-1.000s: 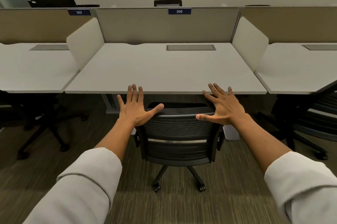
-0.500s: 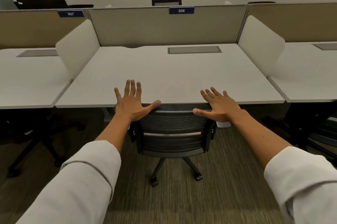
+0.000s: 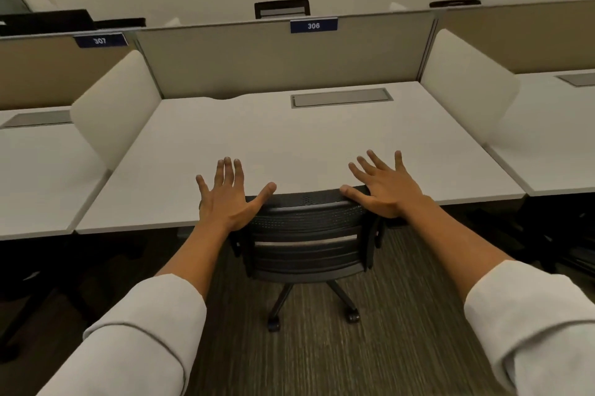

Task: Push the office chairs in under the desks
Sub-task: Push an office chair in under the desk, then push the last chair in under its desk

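A black mesh office chair [image 3: 306,234] stands at the front edge of the white desk [image 3: 289,138] marked 306. Its seat is hidden under the desktop, and its backrest top touches or nearly touches the desk edge. Two castors and part of its base show on the carpet behind. My left hand [image 3: 225,199] lies flat against the left top corner of the backrest with fingers spread. My right hand [image 3: 383,189] presses the right top corner the same way. Neither hand grips, and the fingertips of both reach over the desktop.
White side dividers [image 3: 116,109] [image 3: 467,89] flank the desk, and a beige back partition [image 3: 273,57] carries the 306 label. Neighbouring desks [image 3: 35,170] [image 3: 553,138] stand left and right, with dark chair shapes [image 3: 553,234] beneath them. Striped carpet [image 3: 402,347] covers the floor.
The chair has rolled forward until its seat went under the desk. Both hands travelled with the backrest and now reach over the desk edge. The camera came closer.
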